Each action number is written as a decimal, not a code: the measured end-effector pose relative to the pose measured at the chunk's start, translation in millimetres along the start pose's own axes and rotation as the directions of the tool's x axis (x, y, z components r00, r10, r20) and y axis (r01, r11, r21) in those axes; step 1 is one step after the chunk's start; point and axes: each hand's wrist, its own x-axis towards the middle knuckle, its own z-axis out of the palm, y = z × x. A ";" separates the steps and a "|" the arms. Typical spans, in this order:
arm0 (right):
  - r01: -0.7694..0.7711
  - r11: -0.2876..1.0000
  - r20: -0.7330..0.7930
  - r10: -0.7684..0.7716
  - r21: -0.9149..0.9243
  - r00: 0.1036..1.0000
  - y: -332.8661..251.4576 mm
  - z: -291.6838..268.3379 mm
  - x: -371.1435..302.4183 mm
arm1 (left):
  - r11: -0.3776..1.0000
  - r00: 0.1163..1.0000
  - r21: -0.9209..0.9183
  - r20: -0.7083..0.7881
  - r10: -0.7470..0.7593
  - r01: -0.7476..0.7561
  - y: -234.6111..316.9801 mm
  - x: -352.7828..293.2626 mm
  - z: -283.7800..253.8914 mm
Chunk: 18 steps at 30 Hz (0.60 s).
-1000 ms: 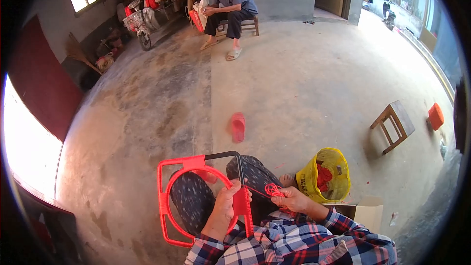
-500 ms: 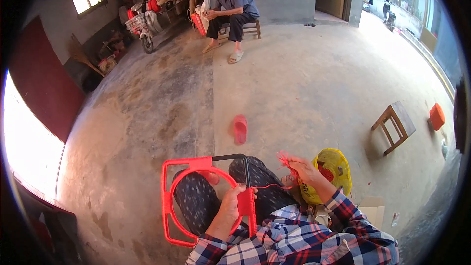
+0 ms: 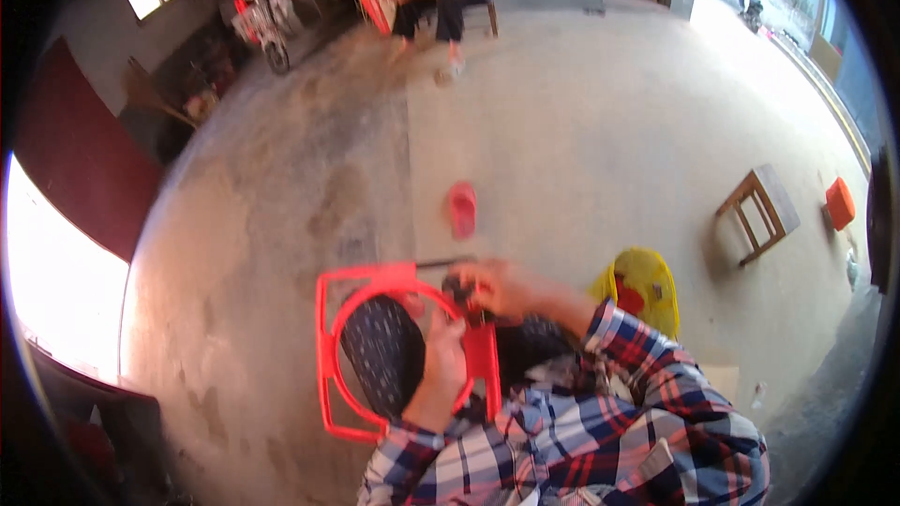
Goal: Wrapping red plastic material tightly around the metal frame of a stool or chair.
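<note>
Red frame: lower centre (image 3: 392, 275), lying across your knees in dark speckled trousers (image 3: 382, 351); your lap probably serves as its support. Its inner red ring (image 3: 337, 347) encircles the view of one knee.
Bare bar: a dark length (image 3: 446, 263) at the frame's upper right, without the red covering.
Left hand: on the right side of the ring (image 3: 445, 361); thumb laid upward, other fingers partly hidden, gripping the red frame. This hold appears to steady it and leave your other hand free.
Left forearm: rises from the lower edge, leaning slightly right.
Right hand: right of the left hand, at the frame's upper-right corner (image 3: 497, 289); fingers look bent, but blur prevents telling whether they grip anything.
Right forearm: reaches up and leftward from the lower right, elbow out, plaid sleeve (image 3: 647, 347) pushed back.
Yellow bucket: right of centre (image 3: 667, 305), red material (image 3: 629, 300) inside; presumably placed within easy reach of your right hand.
</note>
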 end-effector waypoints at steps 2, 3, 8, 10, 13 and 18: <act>0.319 0.948 -0.376 -0.297 -0.005 0.878 22.1 -1.7 -0.4 | 0.999 0.988 0.042 -0.153 -0.026 0.033 6.6 5.9 8.6; 0.278 0.904 -0.468 -0.102 0.325 0.878 31.6 -1.3 -4.4 | 0.993 0.995 -0.100 -0.068 -0.078 0.071 2.5 10.0 -4.1; -0.162 0.982 -0.241 0.180 0.093 0.954 21.4 -30.4 -35.9 | 0.917 0.951 -0.258 0.146 -0.273 0.303 14.7 24.4 -2.2; -0.032 0.997 -0.206 0.017 -0.072 0.978 28.0 -15.1 -39.6 | 0.892 0.937 -0.287 0.118 -0.329 0.349 13.1 28.6 -4.6; -0.114 0.982 -0.251 0.074 -0.148 0.965 18.6 9.9 -46.5 | 0.893 0.929 -0.262 0.149 -0.338 0.367 7.7 22.9 -9.5; -0.041 0.997 -0.320 0.019 -0.060 0.947 25.9 13.4 -52.4 | 0.893 0.921 -0.229 0.059 -0.385 0.387 1.6 14.2 -9.7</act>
